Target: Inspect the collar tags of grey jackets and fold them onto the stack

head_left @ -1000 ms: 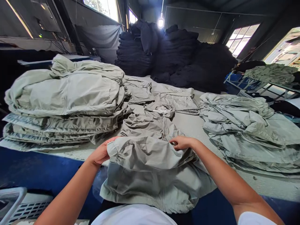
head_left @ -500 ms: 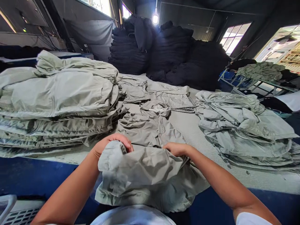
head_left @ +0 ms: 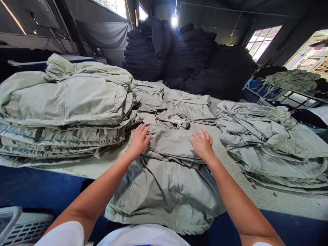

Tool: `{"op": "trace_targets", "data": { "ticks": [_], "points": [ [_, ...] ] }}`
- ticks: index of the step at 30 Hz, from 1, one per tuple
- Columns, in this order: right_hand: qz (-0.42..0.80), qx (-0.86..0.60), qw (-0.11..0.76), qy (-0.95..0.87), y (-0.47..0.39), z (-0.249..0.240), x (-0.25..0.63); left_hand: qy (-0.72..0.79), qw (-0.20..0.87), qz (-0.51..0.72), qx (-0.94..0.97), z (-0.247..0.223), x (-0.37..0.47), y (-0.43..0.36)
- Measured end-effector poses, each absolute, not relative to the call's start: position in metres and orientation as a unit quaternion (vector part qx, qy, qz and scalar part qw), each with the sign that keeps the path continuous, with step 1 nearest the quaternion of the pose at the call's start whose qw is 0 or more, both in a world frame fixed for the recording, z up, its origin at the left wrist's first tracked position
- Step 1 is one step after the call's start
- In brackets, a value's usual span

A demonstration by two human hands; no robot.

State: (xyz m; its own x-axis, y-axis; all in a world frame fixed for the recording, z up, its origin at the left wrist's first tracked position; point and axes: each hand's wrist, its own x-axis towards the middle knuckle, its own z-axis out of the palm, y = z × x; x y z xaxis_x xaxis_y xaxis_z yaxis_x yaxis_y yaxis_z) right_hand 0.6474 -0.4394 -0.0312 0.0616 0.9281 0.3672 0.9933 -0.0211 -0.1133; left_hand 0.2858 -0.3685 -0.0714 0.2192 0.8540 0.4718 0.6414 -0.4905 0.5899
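A grey-green zip jacket (head_left: pixel 164 191) lies in front of me, its lower part hanging over the table's near edge with the zip down the middle. Its upper part is folded into a flat band across the table. On the left end of that band rests my left hand (head_left: pixel 140 138), fingers spread. My right hand (head_left: pixel 203 145) is at the band's right end, its fingers also apart. Neither hand grips the cloth. Just beyond the band sits a crumpled bunch of the same cloth (head_left: pixel 173 119); whether it belongs to this jacket I cannot tell.
To the left rises a tall stack of folded grey-green garments (head_left: pixel 64 106). A looser pile (head_left: pixel 271 147) lies on the right of the pale table (head_left: pixel 266 201). Flattened garments (head_left: pixel 189 106) are farther back, before dark stacked cloth (head_left: pixel 189 58). A white basket (head_left: pixel 28 225) stands at lower left.
Both hands have let go of the gathered cloth near me and moved forward onto the jacket. The upper part now lies folded flat, and the zipped front shows over the edge.
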Motion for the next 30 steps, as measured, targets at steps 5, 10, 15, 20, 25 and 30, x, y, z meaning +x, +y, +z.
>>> {"op": "trace_targets", "data": {
  "ticks": [5, 10, 15, 20, 25, 30],
  "points": [
    [0.015, -0.736, 0.018, -0.677, -0.424, -0.082, 0.601, 0.510, 0.119, 0.130, 0.842, -0.102, 0.319, -0.374],
    [0.014, -0.739, 0.012, -0.673, -0.416, -0.096, 0.604, 0.463, 0.186, 0.049, 0.865, -0.089, 0.292, -0.366],
    [-0.010, -0.730, 0.025, -0.683, -0.414, -0.093, 0.603, 0.404, 0.280, 0.093, 0.866, -0.072, 0.221, -0.400],
    [-0.036, -0.718, 0.061, -0.693, -0.405, -0.101, 0.600, 0.432, 0.436, 0.133, 0.778, -0.042, 0.130, -0.456],
    [-0.027, -0.701, 0.095, -0.706, -0.400, -0.102, 0.597, 0.504, 0.454, 0.160, 0.717, 0.007, 0.061, -0.510],
    [0.001, -0.692, 0.123, -0.711, -0.402, -0.102, 0.598, 0.563, 0.472, 0.166, 0.658, 0.030, 0.041, -0.550]
  ]
}}
